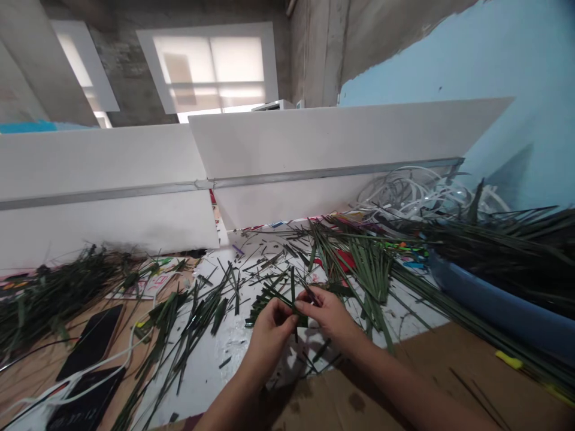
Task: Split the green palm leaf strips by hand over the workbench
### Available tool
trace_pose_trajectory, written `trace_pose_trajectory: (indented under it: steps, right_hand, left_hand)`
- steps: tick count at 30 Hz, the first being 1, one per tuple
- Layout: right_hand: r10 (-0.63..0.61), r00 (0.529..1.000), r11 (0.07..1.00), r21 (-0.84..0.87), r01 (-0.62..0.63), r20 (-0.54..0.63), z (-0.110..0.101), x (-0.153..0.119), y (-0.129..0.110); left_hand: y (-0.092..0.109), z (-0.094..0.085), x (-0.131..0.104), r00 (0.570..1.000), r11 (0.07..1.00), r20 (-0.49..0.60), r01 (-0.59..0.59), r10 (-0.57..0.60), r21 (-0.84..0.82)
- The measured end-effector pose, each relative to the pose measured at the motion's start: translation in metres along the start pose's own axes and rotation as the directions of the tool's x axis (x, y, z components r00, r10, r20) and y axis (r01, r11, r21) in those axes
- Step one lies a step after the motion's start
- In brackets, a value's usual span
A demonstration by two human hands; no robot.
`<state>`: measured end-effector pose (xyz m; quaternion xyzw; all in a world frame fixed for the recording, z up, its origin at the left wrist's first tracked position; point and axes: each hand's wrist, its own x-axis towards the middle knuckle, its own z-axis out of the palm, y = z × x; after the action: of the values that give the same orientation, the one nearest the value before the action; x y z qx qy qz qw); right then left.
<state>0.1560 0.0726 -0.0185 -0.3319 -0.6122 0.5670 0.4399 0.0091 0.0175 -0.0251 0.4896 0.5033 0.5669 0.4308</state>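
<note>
Low over the white work surface, both my hands meet at a partly woven piece of green leaf strips (265, 302). My left hand (272, 329) has thumb and fingers closed on its near edge. With thumb and index finger pinched, my right hand (326, 314) grips a dark green leaf strip (293, 287) that stands up from the weave. The fingertips are nearly touching and hide where the strips cross. Just right of the hands lies a fan of long green leaves (371, 269). Loose cut strips (197, 323) are scattered to the left.
A blue tub (489, 299) heaped with long leaves stands at right, a tangle of white straps (413, 188) behind it. Two dark phones (92, 341) (85, 398) with white cables lie at left. White panels (336, 140) border the back; cardboard (431, 371) covers the front.
</note>
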Motion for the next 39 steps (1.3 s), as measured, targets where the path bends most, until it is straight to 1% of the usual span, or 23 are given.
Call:
trace_pose_trajectory:
  steps: [3, 6, 8, 12, 15, 17, 18, 21, 24, 29, 32, 36, 38, 39]
  right_hand:
    - [0.027, 1.0, 0.999, 0.041, -0.027, -0.002, 0.004, -0.001, 0.003]
    - [0.028, 1.0, 0.999, 0.045, -0.028, -0.002, 0.003, 0.0, 0.006]
    - [0.013, 1.0, 1.0, 0.022, -0.013, 0.007, 0.001, 0.001, 0.008]
    - [0.008, 0.998, 1.0, 0.021, -0.009, 0.056, 0.001, 0.0, 0.008]
    - [0.062, 0.98, 0.987, 0.137, -0.089, 0.189, 0.006, -0.004, 0.003]
    - [0.128, 0.953, 0.959, 0.211, -0.189, 0.273, 0.01, -0.008, 0.0]
    - [0.173, 0.939, 0.943, 0.226, -0.245, 0.298, 0.011, -0.009, -0.002]
    - [0.286, 0.91, 0.897, 0.25, -0.365, 0.301, 0.01, -0.014, -0.002]
    - [0.311, 0.9, 0.86, 0.313, -0.403, 0.305, 0.008, -0.015, 0.001]
    - [0.372, 0.862, 0.776, 0.394, -0.493, 0.345, 0.01, -0.015, 0.001]
    - [0.365, 0.861, 0.769, 0.406, -0.494, 0.356, 0.013, -0.017, 0.002]
    - [0.354, 0.868, 0.809, 0.352, -0.472, 0.349, 0.016, -0.02, 0.004]
    - [0.334, 0.883, 0.84, 0.32, -0.438, 0.331, 0.017, -0.02, 0.004]
    - [0.314, 0.901, 0.863, 0.307, -0.403, 0.3, 0.016, -0.019, 0.004]
  left_hand:
    - [-0.004, 0.001, 0.0, 1.0, 0.998, 0.006, -0.015, 0.015, 0.057]
    - [-0.004, 0.0, 0.001, 0.999, 0.999, 0.026, 0.017, -0.018, 0.048]
    - [0.001, 0.0, 0.001, 0.999, 0.999, 0.03, 0.044, -0.044, 0.015]
    - [0.015, -0.006, 0.001, 0.994, 0.994, -0.032, 0.103, -0.104, -0.043]
    - [0.021, -0.01, 0.001, 0.992, 0.988, -0.031, 0.118, -0.121, -0.099]
    - [0.022, -0.011, 0.001, 0.993, 0.981, 0.003, 0.119, -0.12, -0.151]
    - [0.022, -0.011, 0.001, 0.993, 0.976, 0.025, 0.121, -0.118, -0.182]
    - [0.023, -0.011, 0.0, 0.987, 0.946, 0.109, 0.147, -0.12, -0.288]
    - [0.024, -0.013, 0.001, 0.976, 0.916, 0.175, 0.185, -0.129, -0.357]
    - [0.022, -0.019, 0.002, 0.972, 0.909, 0.195, 0.194, -0.128, -0.369]
    - [0.02, -0.019, 0.002, 0.978, 0.912, 0.182, 0.162, -0.098, -0.378]
    - [0.021, -0.016, 0.0, 0.985, 0.915, 0.156, 0.134, -0.08, -0.381]
    - [0.022, -0.016, 0.0, 0.986, 0.915, 0.136, 0.139, -0.093, -0.379]
    - [0.022, -0.016, 0.0, 0.987, 0.917, 0.117, 0.143, -0.107, -0.371]
